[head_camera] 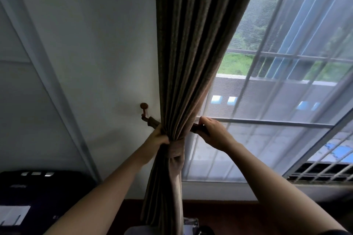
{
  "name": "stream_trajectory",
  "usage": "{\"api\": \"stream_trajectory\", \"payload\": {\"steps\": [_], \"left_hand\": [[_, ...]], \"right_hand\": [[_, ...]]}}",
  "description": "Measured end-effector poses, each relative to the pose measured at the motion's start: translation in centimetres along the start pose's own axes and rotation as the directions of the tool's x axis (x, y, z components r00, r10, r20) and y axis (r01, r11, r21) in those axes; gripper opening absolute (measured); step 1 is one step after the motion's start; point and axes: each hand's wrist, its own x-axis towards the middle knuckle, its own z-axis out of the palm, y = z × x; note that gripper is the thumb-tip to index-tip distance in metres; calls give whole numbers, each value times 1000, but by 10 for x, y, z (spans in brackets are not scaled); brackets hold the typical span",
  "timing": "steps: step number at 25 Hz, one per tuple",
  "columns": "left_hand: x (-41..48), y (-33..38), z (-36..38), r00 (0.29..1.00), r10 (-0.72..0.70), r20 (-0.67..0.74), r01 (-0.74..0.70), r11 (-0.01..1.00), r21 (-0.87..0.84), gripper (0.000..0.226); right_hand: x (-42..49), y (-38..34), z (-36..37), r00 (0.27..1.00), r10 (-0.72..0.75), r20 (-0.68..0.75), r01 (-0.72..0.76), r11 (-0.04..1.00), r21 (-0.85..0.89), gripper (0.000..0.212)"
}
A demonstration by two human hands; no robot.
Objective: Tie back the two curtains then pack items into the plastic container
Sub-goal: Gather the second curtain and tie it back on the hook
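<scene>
A brown pleated curtain (pixel 183 63) hangs at the window's left edge, gathered into a narrow bunch at its waist. My left hand (pixel 159 137) squeezes that bunch from the left. A brown tieback band (pixel 153 122) runs from a wooden wall hook (pixel 144 109) behind the curtain. My right hand (pixel 212 131) pinches the band's other end (pixel 196 127) on the curtain's right side. A sheer white curtain (pixel 267 120) covers the window behind. Only this one brown curtain is in view, and no plastic container shows.
A white wall (pixel 95 63) lies left of the curtain. A dark case or appliance (pixel 38 192) sits at lower left. The window (pixel 286 53) has bars and an air vent grille (pixel 324 171) at lower right. A dark wooden sill (pixel 219 208) runs below.
</scene>
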Motion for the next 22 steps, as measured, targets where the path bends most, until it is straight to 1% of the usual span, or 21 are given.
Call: {"api": "stream_trajectory", "payload": {"steps": [1,2,3,5,6,8,9,11,12,13,15,16,18,19,21,22], "left_hand": [[4,9,-4,997,-64,-38,57,986,-159,21],[11,17,-8,986,-141,-89,117,965,-235,16],[18,25,-14,970,-217,-113,185,952,-245,23],[30,42,-25,948,-309,-69,309,951,-16,22],[34,48,-29,941,-337,-28,338,939,72,21],[38,58,-37,928,-373,21,363,913,184,22],[39,62,-39,932,-363,24,346,905,249,20],[38,68,-36,950,-311,-4,289,879,378,13],[39,69,-32,958,-284,-36,273,867,416,11],[40,69,-27,961,-265,-80,272,854,443,11],[42,65,-20,954,-253,-160,299,810,504,10],[40,63,-17,952,-249,-178,306,785,538,11],[38,64,-17,957,-232,-174,290,746,599,17],[38,67,-18,962,-214,-169,273,734,622,21],[38,72,-23,968,-166,-188,248,745,619,27],[38,71,-26,969,-158,-189,240,785,571,25]], "right_hand": [[1,-1,1,999,43,-15,-42,998,37,21],[3,-1,2,997,80,-22,-78,995,55,20],[6,-1,4,994,110,-5,-110,992,54,19],[12,-4,5,981,177,75,-178,984,12,30],[14,-4,5,971,219,94,-217,976,-32,38],[16,-6,5,965,256,64,-249,963,-100,45],[16,-8,5,971,235,45,-230,968,-96,42],[17,-17,4,989,150,14,-150,989,2,23],[18,-20,4,993,114,0,-114,992,52,15],[18,-22,4,995,97,-2,-96,992,81,12],[16,-23,10,996,93,8,-93,991,94,14],[13,-24,17,993,110,33,-112,990,85,17],[9,-27,30,983,155,102,-161,986,48,24],[8,-30,29,980,167,108,-173,984,47,26],[11,-33,16,979,199,52,-202,977,63,26],[13,-31,9,976,218,24,-218,975,36,25]]}}
